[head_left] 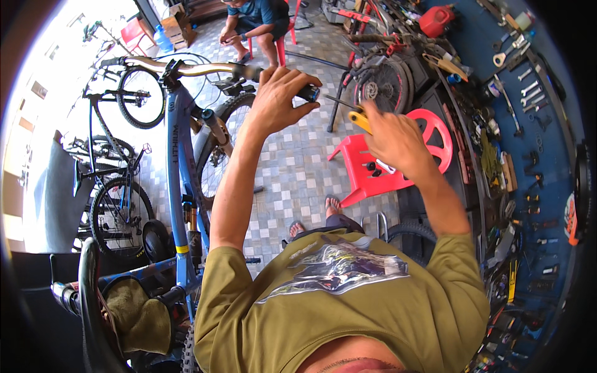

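Observation:
My left hand [278,99] is closed around the dark grip [307,94] at the end of a blue mountain bike's handlebar [205,69]. Its fingers pass over the top and the thumb lies below. In my right hand [398,140] is a yellow-handled tool [359,120] with a thin dark shaft. That shaft points left at the end of the grip, with its tip just short of it. Whether it is a hex key or a screwdriver I cannot tell. The bike's blue frame [175,149] runs along my left side.
A red plastic stool [367,168] with small parts on it stands below my right hand. Tools hang on the blue wall [547,137] at the right. Another bike [124,193] is at the left. A seated person [258,18] is at the far side.

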Motion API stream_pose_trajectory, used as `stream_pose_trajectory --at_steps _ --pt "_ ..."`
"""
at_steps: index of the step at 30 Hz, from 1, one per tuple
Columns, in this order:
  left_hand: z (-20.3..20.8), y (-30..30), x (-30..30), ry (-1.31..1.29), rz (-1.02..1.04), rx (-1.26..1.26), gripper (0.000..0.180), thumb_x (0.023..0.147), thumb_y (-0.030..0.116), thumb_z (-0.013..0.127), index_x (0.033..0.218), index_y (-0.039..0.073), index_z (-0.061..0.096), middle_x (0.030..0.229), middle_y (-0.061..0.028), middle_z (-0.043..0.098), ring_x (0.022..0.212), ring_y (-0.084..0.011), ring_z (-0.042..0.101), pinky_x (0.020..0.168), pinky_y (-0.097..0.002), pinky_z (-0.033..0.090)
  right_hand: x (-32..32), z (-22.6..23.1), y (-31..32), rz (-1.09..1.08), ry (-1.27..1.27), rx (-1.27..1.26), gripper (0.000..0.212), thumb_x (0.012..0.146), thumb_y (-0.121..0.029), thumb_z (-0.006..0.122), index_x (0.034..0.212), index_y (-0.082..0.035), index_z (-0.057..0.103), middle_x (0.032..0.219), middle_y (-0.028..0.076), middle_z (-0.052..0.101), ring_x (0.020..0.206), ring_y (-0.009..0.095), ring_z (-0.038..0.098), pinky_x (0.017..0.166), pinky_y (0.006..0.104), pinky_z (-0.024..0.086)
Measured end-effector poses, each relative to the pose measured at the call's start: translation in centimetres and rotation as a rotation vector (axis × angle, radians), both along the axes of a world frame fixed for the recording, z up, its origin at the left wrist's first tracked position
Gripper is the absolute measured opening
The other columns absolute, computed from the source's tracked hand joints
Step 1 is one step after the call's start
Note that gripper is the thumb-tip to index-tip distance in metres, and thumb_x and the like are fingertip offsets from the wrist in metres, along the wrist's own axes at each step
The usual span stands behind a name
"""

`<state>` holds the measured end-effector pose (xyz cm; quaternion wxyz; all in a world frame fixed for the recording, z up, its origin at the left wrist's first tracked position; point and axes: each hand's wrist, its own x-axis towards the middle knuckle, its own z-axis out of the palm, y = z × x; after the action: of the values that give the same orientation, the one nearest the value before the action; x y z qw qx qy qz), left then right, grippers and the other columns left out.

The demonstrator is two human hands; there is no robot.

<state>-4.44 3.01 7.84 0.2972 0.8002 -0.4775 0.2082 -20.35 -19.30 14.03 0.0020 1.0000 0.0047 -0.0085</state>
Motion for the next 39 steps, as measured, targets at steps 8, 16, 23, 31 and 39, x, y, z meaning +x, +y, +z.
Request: stream_pose_trajectory --at_steps 8,16,23,31,39 --pt "0.6 -0.4 0.5 0.026 0.000 0.040 0.053 0.078 0.018 0.081 0.129 0.018 0.067 0.109 -0.0055 0.067 0.114 -0.0276 0.057 0.112 -0.0465 0.032 1.8 -9.5 -4.2 -0.069 -0.334 1.322 0.032 0.089 -0.010 0.077 0.118 -0.006 0.064 0.087 0.001 0.065 0.076 0.016 0.064 0.073 0.0331 0.053" --pt "0.4 -0.5 0.6 0.032 0.026 0.020 0.053 0.073 0.017 0.077 0.125 0.019 0.065 0.102 -0.0044 0.066 0.110 -0.0287 0.060 0.107 -0.0462 0.036 8.7 -9.5 4.0 0.195 -0.679 1.197 0.053 0.083 -0.005 0.086 0.128 -0.006 0.058 0.114 0.001 0.064 0.080 0.005 0.056 0.067 0.0234 0.049" --pt "0.4 -0.4 0.5 0.014 0.017 0.012 0.051 0.073 0.017 0.076 0.123 0.019 0.065 0.101 -0.0047 0.066 0.107 -0.0296 0.060 0.106 -0.0470 0.036 9.8 -10.4 3.0 0.288 -0.646 1.162 0.059 0.081 -0.001 0.085 0.130 -0.007 0.054 0.114 0.003 0.065 0.075 0.005 0.057 0.062 0.0234 0.050" --pt "0.1 -0.4 0.1 0.000 0.039 0.021 0.054 0.072 0.017 0.076 0.125 0.018 0.064 0.099 -0.0057 0.064 0.106 -0.0304 0.059 0.105 -0.0481 0.036 9.3 -9.5 3.1 0.339 -0.661 1.048 0.064 0.083 -0.007 0.085 0.136 -0.009 0.049 0.112 0.009 0.069 0.095 0.021 0.072 0.083 0.0336 0.059" --pt "0.2 -0.1 -0.5 0.020 0.037 0.000 0.057 0.072 0.015 0.077 0.127 0.017 0.063 0.099 -0.0052 0.065 0.107 -0.0298 0.059 0.106 -0.0482 0.035 9.2 -10.5 3.9 0.330 -0.694 1.049 0.060 0.081 -0.012 0.087 0.128 -0.007 0.050 0.107 0.009 0.069 0.086 0.022 0.073 0.076 0.0358 0.060"
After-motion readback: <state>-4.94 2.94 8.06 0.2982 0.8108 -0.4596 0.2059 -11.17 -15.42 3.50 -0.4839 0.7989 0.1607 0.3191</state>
